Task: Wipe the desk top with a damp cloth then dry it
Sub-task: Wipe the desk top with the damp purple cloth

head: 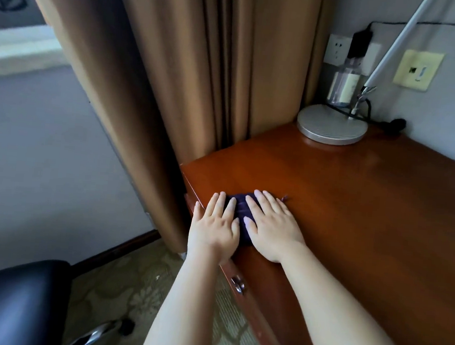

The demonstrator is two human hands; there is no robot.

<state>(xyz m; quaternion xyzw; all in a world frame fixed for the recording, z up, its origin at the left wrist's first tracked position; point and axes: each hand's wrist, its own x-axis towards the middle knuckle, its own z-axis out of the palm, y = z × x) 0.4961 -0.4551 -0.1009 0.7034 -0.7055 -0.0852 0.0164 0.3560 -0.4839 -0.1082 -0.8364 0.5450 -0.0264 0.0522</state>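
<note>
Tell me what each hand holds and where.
Neither grips anything: left hand and right hand press flat on the purple cloth.

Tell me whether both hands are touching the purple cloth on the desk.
Touching. The head view shows the left hand and right hand lying flat, fingers straight, on the purple cloth near the desk's left edge.

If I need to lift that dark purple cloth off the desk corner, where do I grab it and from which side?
Probably the far right end of the dark purple cloth, where a bit sticks out uncovered past the right hand. Come from above and the right over the bare red-brown wooden desk top. The left hand and right hand lie flat over the rest, and the left side sits by the desk edge.
</note>
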